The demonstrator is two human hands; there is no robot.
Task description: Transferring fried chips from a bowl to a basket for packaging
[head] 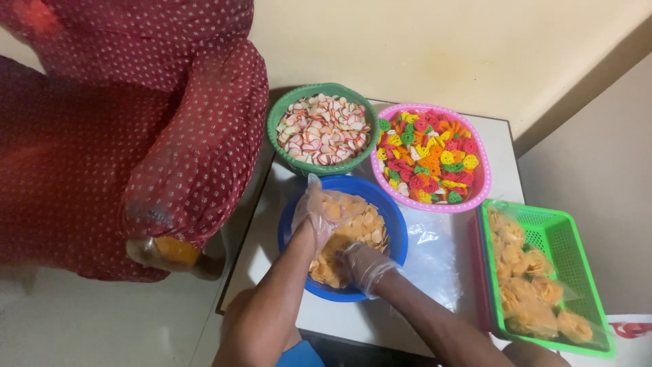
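A blue bowl of flat orange-yellow chips stands on a white table. Both my hands wear thin clear plastic gloves and are inside the bowl. My left hand is at the bowl's far left side, curled around a handful of chips that show through the glove. Near the front rim, my right hand has its fingers bent down into the chips. Whether it grips any is hidden.
Behind the bowl are a green basket of white-and-red chips and a pink basket of multi-coloured wheel snacks. A green tray with several filled bags is at the right. Clear plastic bags lie between. A red dotted armchair stands left.
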